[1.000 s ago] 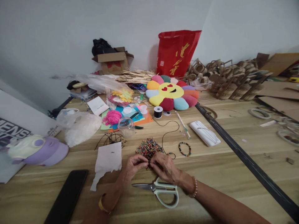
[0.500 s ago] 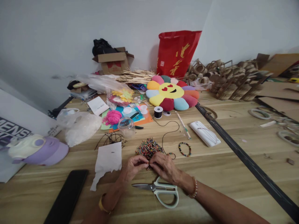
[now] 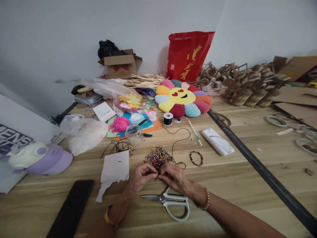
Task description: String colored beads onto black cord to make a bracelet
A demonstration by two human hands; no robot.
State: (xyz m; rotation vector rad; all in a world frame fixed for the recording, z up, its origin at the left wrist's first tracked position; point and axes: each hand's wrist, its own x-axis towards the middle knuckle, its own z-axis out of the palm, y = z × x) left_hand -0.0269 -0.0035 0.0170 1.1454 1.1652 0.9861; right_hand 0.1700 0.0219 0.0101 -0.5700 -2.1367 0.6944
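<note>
Just in front of a heap of small multicoloured beads (image 3: 158, 156), the fingertips of my two hands nearly meet. My left hand (image 3: 141, 177) is closed in a pinch, and what sits in it is too small to name. Thumb and fingers of my right hand (image 3: 176, 178) are also pinched, their contents hidden. A thin black cord (image 3: 172, 148) runs from a spool (image 3: 168, 119) down beside my right hand, with a few beads strung near its loop. Scissors (image 3: 170, 201) with pale handles lie below my hands. A finished-looking bead bracelet (image 3: 196, 158) rests to the right.
Left of my hands lie torn white paper (image 3: 115, 167), black cord pieces (image 3: 119, 147) and a dark flat slab (image 3: 71, 208). Behind are a clear jar (image 3: 134, 134), pink yarn (image 3: 119, 124) and a flower cushion (image 3: 182, 98). A white power strip (image 3: 218, 142) lies right.
My fingertips have drawn slightly apart, with the right hand shifting a touch to the right. The things on the table lie as before.
</note>
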